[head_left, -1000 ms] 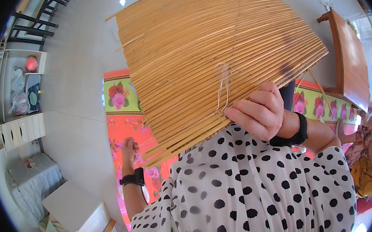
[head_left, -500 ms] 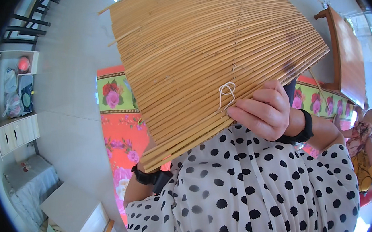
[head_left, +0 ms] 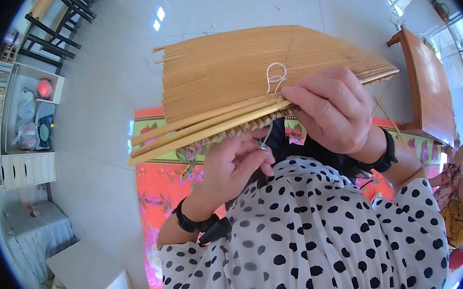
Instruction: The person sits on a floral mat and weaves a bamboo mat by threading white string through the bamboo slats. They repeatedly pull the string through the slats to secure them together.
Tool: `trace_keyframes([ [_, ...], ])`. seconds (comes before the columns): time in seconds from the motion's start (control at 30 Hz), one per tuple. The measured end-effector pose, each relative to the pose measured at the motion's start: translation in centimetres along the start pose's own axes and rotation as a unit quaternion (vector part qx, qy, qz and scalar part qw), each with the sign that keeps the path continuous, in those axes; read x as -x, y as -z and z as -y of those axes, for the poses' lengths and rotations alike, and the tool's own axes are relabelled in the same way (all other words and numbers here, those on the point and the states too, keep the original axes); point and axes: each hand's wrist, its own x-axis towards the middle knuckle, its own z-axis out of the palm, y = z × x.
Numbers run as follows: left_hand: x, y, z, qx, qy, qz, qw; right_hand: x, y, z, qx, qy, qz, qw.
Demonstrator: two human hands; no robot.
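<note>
A slatted mat of thin tan sticks (head_left: 224,72), like a bamboo blind, is tilted in front of me, its near edge raised. My right hand (head_left: 337,112) pinches that near edge, fingers on top. Beside its fingertips, a loop of white string (head_left: 276,73) rises from the slats. Several thicker sticks (head_left: 186,132) at the edge jut out to the left. Below the edge, my left hand (head_left: 236,161) is closed on the white string hanging from the mat's underside. A small shiny piece (head_left: 263,147) shows at its fingertips; its kind is too small to make out.
A flowered red and green cloth (head_left: 157,179) lies under the mat. A brown wooden table (head_left: 426,86) stands at right, with a person (head_left: 459,189) seated nearer. White drawers (head_left: 27,168), a grey-white box (head_left: 87,270) and dark chairs (head_left: 48,39) line the left. Stick scraps lie on the far floor.
The mat has tipped flatter, so its near edge and cut ends show. My left hand, hidden before behind the mat, now shows below the edge with the string. My right hand keeps its grip.
</note>
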Motion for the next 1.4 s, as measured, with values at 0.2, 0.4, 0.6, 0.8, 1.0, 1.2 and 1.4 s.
trace_keyframes([
  [0.2,2.4,1.1,4.9,-0.102,0.053,-0.044,0.992,0.8,-0.1,1.0,-0.01,0.015,0.004,1.0],
  [0.4,8.1,5.0,12.9,-0.045,0.212,-0.069,0.974,2.3,-0.8,2.3,-0.041,0.008,-0.001,0.999],
  [0.6,14.0,7.2,15.7,0.012,0.332,-0.135,0.933,3.3,-0.9,3.2,-0.05,-0.017,0.013,0.999],
  [0.8,17.0,7.9,18.6,0.036,0.384,-0.202,0.9,3.1,-0.7,2.9,-0.058,-0.02,0.023,0.998],
  [1.0,18.6,8.4,22.2,0.052,0.408,-0.238,0.88,3.6,-0.7,3.1,-0.075,-0.023,0.035,0.996],
  [1.2,18.9,8.7,23.9,0.058,0.419,-0.252,0.87,3.6,-0.7,3.2,-0.087,-0.035,0.038,0.995],
  [1.4,19.3,8.8,25.0,0.064,0.422,-0.265,0.865,3.6,-0.6,3.1,-0.097,-0.032,0.042,0.994],
])
